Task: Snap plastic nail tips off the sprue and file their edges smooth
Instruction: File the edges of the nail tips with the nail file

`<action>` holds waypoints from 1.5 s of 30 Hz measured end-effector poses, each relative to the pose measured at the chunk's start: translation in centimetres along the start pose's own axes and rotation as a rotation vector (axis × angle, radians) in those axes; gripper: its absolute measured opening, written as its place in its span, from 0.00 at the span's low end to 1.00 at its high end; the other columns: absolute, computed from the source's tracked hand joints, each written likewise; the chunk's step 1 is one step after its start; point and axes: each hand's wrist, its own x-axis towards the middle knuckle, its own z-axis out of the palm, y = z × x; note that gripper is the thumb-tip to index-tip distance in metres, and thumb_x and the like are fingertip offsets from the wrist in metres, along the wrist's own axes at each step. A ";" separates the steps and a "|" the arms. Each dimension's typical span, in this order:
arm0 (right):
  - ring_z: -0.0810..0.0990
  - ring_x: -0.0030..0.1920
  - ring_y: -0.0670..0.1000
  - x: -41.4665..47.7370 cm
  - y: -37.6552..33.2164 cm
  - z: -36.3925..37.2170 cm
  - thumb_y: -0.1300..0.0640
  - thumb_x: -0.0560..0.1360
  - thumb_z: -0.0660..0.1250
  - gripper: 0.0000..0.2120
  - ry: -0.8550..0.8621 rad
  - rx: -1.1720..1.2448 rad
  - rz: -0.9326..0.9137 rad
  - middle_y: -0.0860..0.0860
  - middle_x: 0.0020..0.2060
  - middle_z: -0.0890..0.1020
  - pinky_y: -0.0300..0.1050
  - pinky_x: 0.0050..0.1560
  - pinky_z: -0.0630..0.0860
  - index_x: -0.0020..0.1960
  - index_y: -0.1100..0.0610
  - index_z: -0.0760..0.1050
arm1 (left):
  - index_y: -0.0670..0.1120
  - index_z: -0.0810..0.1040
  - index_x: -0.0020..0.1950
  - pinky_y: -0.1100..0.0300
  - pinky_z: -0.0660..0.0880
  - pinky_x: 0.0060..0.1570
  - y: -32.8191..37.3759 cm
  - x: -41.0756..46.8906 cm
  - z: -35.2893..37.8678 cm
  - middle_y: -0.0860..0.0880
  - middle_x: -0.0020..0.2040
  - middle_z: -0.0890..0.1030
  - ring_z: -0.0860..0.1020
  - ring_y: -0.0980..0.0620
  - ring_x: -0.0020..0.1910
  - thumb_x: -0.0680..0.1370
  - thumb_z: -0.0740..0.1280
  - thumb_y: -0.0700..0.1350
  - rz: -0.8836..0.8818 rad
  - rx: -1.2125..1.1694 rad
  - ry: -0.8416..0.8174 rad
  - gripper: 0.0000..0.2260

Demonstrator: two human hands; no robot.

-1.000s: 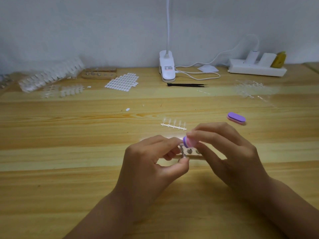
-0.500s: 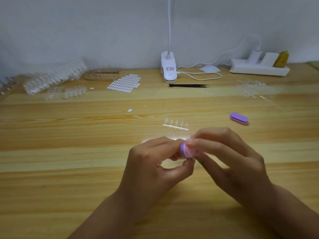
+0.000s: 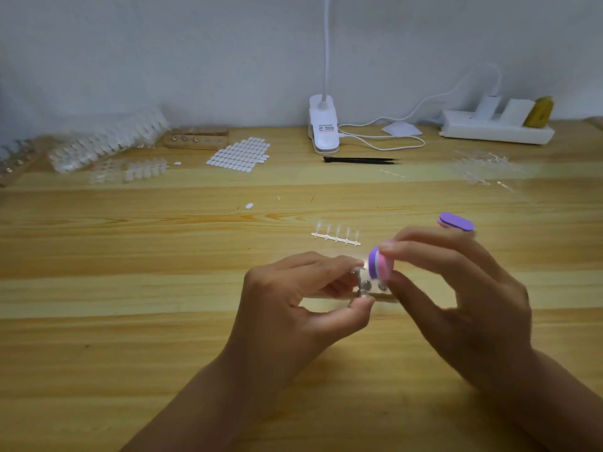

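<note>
The clip lamp [image 3: 323,125] carries a label too blurred to read. In front of it the left hand [image 3: 293,305] pinches one nail tip [image 3: 359,271] on a metal stem. The right hand [image 3: 456,298] pinches a purple-pink file block [image 3: 380,267] just beside the tip, though contact is unclear. One sprue [image 3: 336,238] with five tips lies between the hands and the lamp, and a second file block [image 3: 456,221] lies in front of the lamp, off to its right.

The bench [image 3: 130,288] is honey-yellow wood streaked with darker grain, the held file [image 3: 380,267] layered purple, white and pink, the spare file [image 3: 456,222] toward the right edge purple over pink, the sprue [image 3: 336,237] clear, the tweezers [image 3: 360,160] black, the lamp clamp [image 3: 323,128] and power strip [image 3: 496,131] by the far edge white.
</note>
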 end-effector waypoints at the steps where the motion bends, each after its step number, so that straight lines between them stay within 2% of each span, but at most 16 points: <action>1: 0.81 0.55 0.49 -0.2 -0.3 0.1 0.64 0.77 0.70 0.11 -0.022 0.020 -0.030 0.54 0.53 0.81 0.37 0.59 0.74 0.59 0.58 0.79 | 0.44 0.86 0.49 0.69 0.76 0.41 0.0 0.0 0.0 0.53 0.40 0.85 0.82 0.58 0.39 0.67 0.78 0.36 0.015 0.018 -0.017 0.13; 4: 0.81 0.54 0.51 -0.3 0.3 0.0 0.65 0.77 0.71 0.12 -0.086 -0.031 -0.044 0.57 0.52 0.81 0.41 0.57 0.77 0.59 0.57 0.79 | 0.44 0.86 0.50 0.70 0.76 0.41 -0.1 -0.1 0.1 0.52 0.39 0.85 0.82 0.58 0.38 0.67 0.78 0.36 0.007 0.030 -0.030 0.13; 6: 0.82 0.51 0.53 -0.1 0.7 -0.1 0.65 0.75 0.72 0.13 -0.048 -0.076 0.002 0.57 0.50 0.82 0.42 0.56 0.78 0.58 0.58 0.79 | 0.43 0.86 0.50 0.70 0.76 0.41 -0.3 0.0 0.0 0.51 0.40 0.85 0.82 0.58 0.38 0.67 0.78 0.37 -0.043 -0.015 -0.012 0.13; 8: 0.82 0.53 0.53 -0.1 0.2 -0.1 0.66 0.76 0.71 0.12 -0.026 -0.020 -0.014 0.57 0.52 0.82 0.42 0.56 0.78 0.59 0.59 0.79 | 0.44 0.86 0.50 0.71 0.76 0.41 -0.3 0.1 0.1 0.52 0.40 0.85 0.82 0.59 0.39 0.67 0.78 0.37 -0.044 -0.024 -0.025 0.13; 11: 0.81 0.55 0.53 -0.4 -0.3 0.3 0.69 0.76 0.70 0.13 -0.090 0.014 -0.050 0.57 0.53 0.81 0.44 0.55 0.77 0.60 0.61 0.80 | 0.44 0.86 0.48 0.73 0.73 0.41 -0.3 0.1 0.2 0.52 0.39 0.84 0.81 0.61 0.38 0.67 0.77 0.35 -0.014 0.016 -0.050 0.11; 14: 0.83 0.52 0.54 0.0 0.9 0.3 0.68 0.74 0.72 0.14 -0.078 -0.082 0.014 0.58 0.51 0.83 0.46 0.53 0.79 0.59 0.63 0.80 | 0.43 0.86 0.49 0.68 0.76 0.41 -0.5 0.1 0.1 0.51 0.38 0.84 0.82 0.57 0.38 0.67 0.77 0.37 -0.058 -0.001 -0.036 0.12; 17: 0.82 0.54 0.52 0.0 0.5 0.3 0.68 0.75 0.72 0.14 -0.029 -0.038 0.008 0.57 0.51 0.83 0.42 0.56 0.78 0.59 0.62 0.79 | 0.44 0.86 0.50 0.68 0.76 0.41 -0.5 0.3 0.1 0.51 0.39 0.84 0.82 0.56 0.38 0.68 0.77 0.36 -0.054 -0.019 -0.044 0.12; 21: 0.82 0.53 0.54 -0.2 0.4 0.4 0.68 0.75 0.71 0.12 -0.078 -0.045 -0.026 0.58 0.51 0.82 0.44 0.55 0.77 0.58 0.63 0.80 | 0.44 0.86 0.49 0.70 0.75 0.41 -0.5 0.2 0.1 0.51 0.39 0.85 0.82 0.57 0.38 0.68 0.77 0.35 -0.067 -0.040 -0.052 0.12; 25: 0.83 0.52 0.54 0.1 0.5 0.3 0.67 0.73 0.74 0.13 0.028 -0.051 0.042 0.56 0.51 0.83 0.43 0.55 0.78 0.57 0.60 0.80 | 0.42 0.86 0.50 0.67 0.77 0.41 -0.6 0.3 0.1 0.51 0.39 0.85 0.82 0.56 0.38 0.68 0.77 0.36 -0.114 -0.111 -0.054 0.11; 28: 0.82 0.54 0.53 -0.3 -0.1 0.5 0.68 0.75 0.72 0.14 -0.035 0.005 -0.032 0.57 0.52 0.82 0.43 0.56 0.77 0.59 0.58 0.80 | 0.45 0.86 0.48 0.67 0.77 0.41 -0.4 0.2 0.1 0.52 0.39 0.85 0.83 0.56 0.38 0.68 0.76 0.34 -0.084 -0.112 -0.060 0.11; 31: 0.82 0.52 0.55 0.0 1.0 0.4 0.68 0.74 0.73 0.13 -0.048 -0.105 0.027 0.57 0.51 0.83 0.47 0.54 0.78 0.58 0.61 0.80 | 0.42 0.86 0.47 0.65 0.79 0.40 -0.6 0.2 0.1 0.51 0.38 0.85 0.83 0.55 0.37 0.68 0.77 0.35 -0.116 -0.131 -0.042 0.09; 33: 0.83 0.51 0.54 0.2 1.0 0.3 0.67 0.74 0.73 0.13 0.021 -0.094 0.062 0.57 0.50 0.83 0.44 0.55 0.77 0.57 0.61 0.80 | 0.42 0.86 0.48 0.65 0.79 0.41 -0.5 0.2 0.1 0.51 0.39 0.85 0.83 0.55 0.37 0.68 0.77 0.36 -0.131 -0.153 -0.041 0.09; 35: 0.82 0.53 0.53 0.0 0.3 0.4 0.68 0.75 0.72 0.14 0.030 -0.014 0.016 0.56 0.51 0.82 0.42 0.57 0.75 0.59 0.60 0.79 | 0.44 0.86 0.48 0.65 0.79 0.41 -0.4 0.3 0.1 0.52 0.39 0.85 0.83 0.55 0.38 0.69 0.76 0.36 -0.121 -0.162 -0.058 0.10; 38: 0.81 0.54 0.54 -0.3 0.3 0.5 0.69 0.76 0.71 0.13 -0.058 -0.039 -0.039 0.57 0.53 0.82 0.44 0.57 0.77 0.59 0.60 0.78 | 0.47 0.86 0.48 0.67 0.77 0.41 -0.3 0.2 0.1 0.54 0.39 0.84 0.83 0.56 0.38 0.69 0.76 0.35 -0.124 -0.172 -0.066 0.11; 41: 0.83 0.51 0.55 0.0 1.3 0.2 0.67 0.75 0.72 0.12 -0.019 -0.111 0.052 0.56 0.51 0.83 0.50 0.53 0.79 0.57 0.61 0.80 | 0.47 0.86 0.49 0.65 0.79 0.42 -0.5 0.1 0.0 0.52 0.41 0.85 0.83 0.55 0.39 0.68 0.76 0.36 -0.160 -0.225 -0.056 0.12; 45: 0.81 0.55 0.52 -0.4 0.1 0.5 0.68 0.75 0.71 0.13 -0.012 -0.025 0.005 0.55 0.53 0.82 0.43 0.56 0.77 0.59 0.58 0.80 | 0.49 0.86 0.51 0.64 0.80 0.43 -0.3 0.1 0.1 0.53 0.43 0.85 0.84 0.54 0.41 0.69 0.76 0.38 -0.162 -0.244 -0.079 0.12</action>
